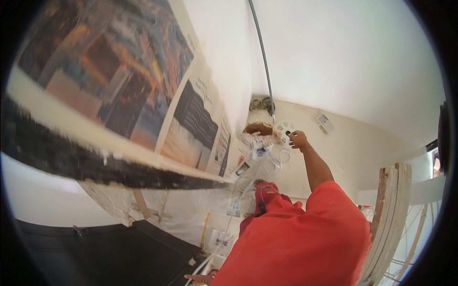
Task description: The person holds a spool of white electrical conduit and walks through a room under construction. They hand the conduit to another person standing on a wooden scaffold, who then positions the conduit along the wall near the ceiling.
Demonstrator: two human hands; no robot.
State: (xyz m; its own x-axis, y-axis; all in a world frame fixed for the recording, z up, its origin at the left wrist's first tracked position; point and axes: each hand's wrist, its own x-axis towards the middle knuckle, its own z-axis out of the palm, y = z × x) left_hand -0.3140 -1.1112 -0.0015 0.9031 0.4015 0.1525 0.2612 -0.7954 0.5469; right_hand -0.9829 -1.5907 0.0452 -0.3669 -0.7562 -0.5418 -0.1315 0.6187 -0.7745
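Note:
Neither of my own hands shows in the head view. A co-worker in a red shirt (296,238) and red cap (266,192) fills the lower middle, back toward me. The co-worker's raised right hand (298,139) has its fingers bent at the edge of a round white piece (285,127) with openings; any object in them is too small to name. Lower down, another hand (200,278) emerges beside the red shirt, close to a pale cable or tube; it seems to be the co-worker's. Beside the round piece is a ragged brown opening or container (260,129).
Large printed newspaper sheets (191,128) cover the surface at left. A grey pipe (261,38) runs down to the brown opening, near loops of white cable (276,164). Wooden boards (391,214) stand at right. A black panel (105,252) lies at lower left.

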